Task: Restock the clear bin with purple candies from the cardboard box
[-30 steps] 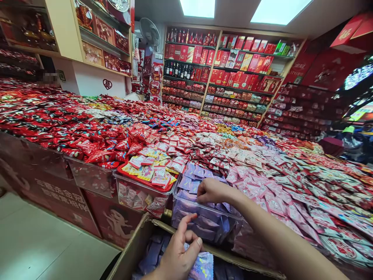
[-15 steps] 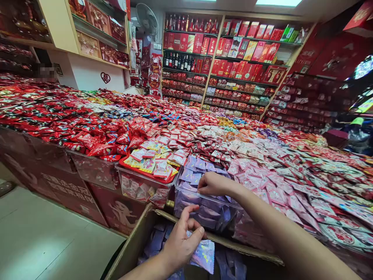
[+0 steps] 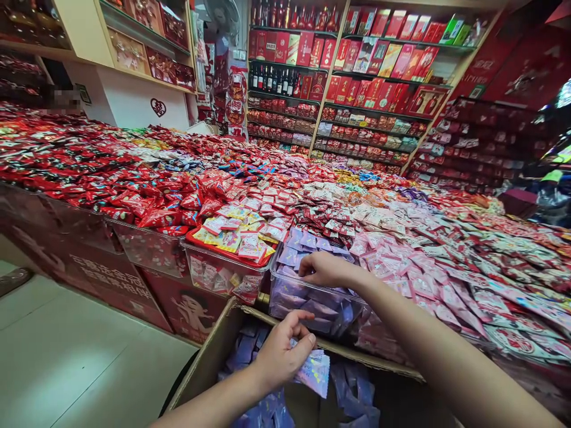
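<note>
My left hand (image 3: 288, 348) is above an open cardboard box (image 3: 209, 356), closed around purple candy packets (image 3: 314, 373) that stick out below the thumb; its index finger points forward. More purple packets (image 3: 267, 410) lie inside the box. Over the clear plastic bin (image 3: 312, 291) of purple packets (image 3: 298, 241), my right hand (image 3: 323, 268) reaches in from the right with fingers curled down at the packets. Its fingertips are partly hidden, so whether it grips one does not show.
Left of that bin stands a clear bin with a red rim (image 3: 227, 252) and yellow and pink packets. Pink packets (image 3: 401, 267) are heaped to the right. Red packets (image 3: 147, 202) cover the counter's left. Shelves (image 3: 328, 83) with bottles and red boxes line the back.
The camera view has shifted slightly. My right hand has moved a little left and lower into the bin; my left hand stays over the box with its packets.
</note>
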Action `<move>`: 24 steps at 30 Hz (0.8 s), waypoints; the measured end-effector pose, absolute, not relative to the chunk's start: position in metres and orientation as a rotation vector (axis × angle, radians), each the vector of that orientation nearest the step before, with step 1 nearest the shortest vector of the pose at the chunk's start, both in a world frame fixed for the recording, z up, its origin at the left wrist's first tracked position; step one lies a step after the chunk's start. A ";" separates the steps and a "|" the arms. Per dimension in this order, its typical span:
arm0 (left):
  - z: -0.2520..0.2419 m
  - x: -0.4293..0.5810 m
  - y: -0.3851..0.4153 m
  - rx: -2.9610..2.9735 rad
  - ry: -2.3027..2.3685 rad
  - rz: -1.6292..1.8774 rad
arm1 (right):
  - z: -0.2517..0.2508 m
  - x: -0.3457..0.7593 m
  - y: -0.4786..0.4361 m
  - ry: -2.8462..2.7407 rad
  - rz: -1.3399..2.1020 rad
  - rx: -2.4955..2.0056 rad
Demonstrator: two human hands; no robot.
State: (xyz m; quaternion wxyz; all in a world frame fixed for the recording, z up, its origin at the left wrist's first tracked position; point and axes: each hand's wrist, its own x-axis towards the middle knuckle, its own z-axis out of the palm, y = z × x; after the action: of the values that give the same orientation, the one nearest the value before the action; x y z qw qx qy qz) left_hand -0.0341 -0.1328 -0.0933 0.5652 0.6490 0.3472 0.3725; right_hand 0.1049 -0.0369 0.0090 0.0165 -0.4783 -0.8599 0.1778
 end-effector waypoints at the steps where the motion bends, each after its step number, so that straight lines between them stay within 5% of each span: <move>1: -0.093 -0.034 -0.133 1.529 0.820 0.877 | 0.009 0.105 -0.037 -2.672 0.553 -1.491; 24: -0.090 -0.035 -0.132 1.518 0.839 0.857 | 0.026 0.138 -0.051 -2.576 0.768 -1.614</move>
State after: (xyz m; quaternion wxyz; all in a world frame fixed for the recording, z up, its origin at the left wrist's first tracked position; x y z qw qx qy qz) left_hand -0.0347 -0.1324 -0.0897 0.5673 0.6462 0.3572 0.3647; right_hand 0.1380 -0.0507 0.0262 0.0032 -0.5148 -0.8215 0.2451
